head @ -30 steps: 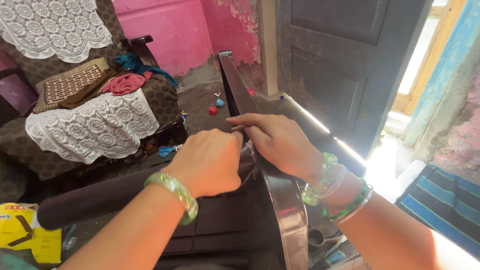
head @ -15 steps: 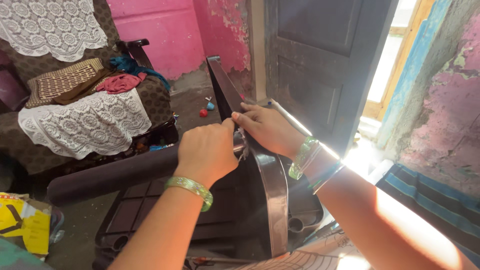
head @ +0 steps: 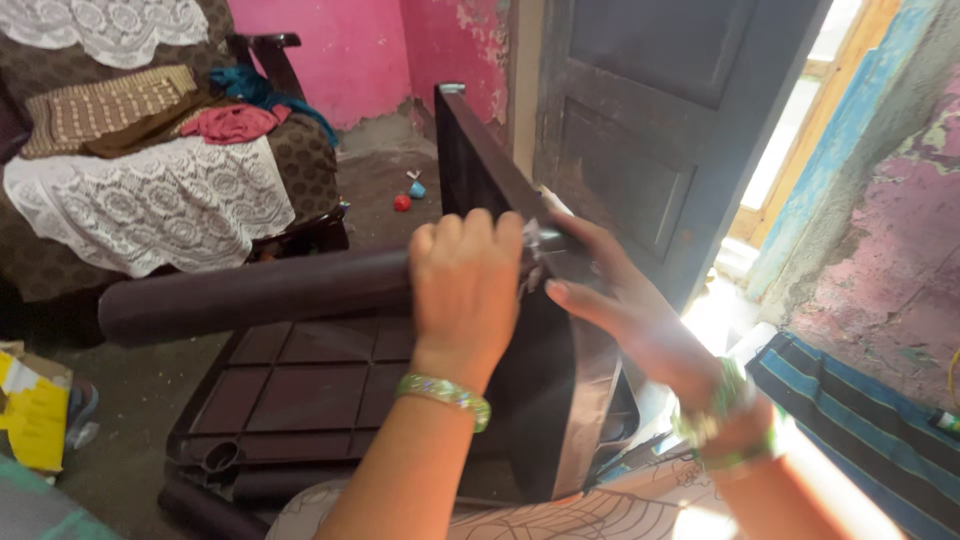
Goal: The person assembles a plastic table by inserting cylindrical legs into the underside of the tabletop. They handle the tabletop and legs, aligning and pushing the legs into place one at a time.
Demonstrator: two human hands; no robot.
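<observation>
A dark brown plastic chair [head: 300, 380] lies tipped over in front of me, one round leg [head: 250, 295] pointing left. My left hand [head: 465, 285], with a green bangle on the wrist, is closed over the chair's upper edge where the leg meets it. My right hand [head: 620, 300], also with green bangles, rests on the same edge just to the right, fingers pinching a small crumpled silvery piece [head: 535, 248] between the two hands.
An armchair [head: 150, 190] draped in white lace with folded clothes stands at the back left. A grey wooden door [head: 660, 130] is behind the chair. Small red and blue items [head: 408, 195] lie on the floor. A striped cloth [head: 860, 430] is at the right, a yellow box [head: 30, 410] at the left.
The view has closed in and shifted. My left hand has turned so its fingers curl over the chair's edge, and my right hand has slid a little rightward along it.
</observation>
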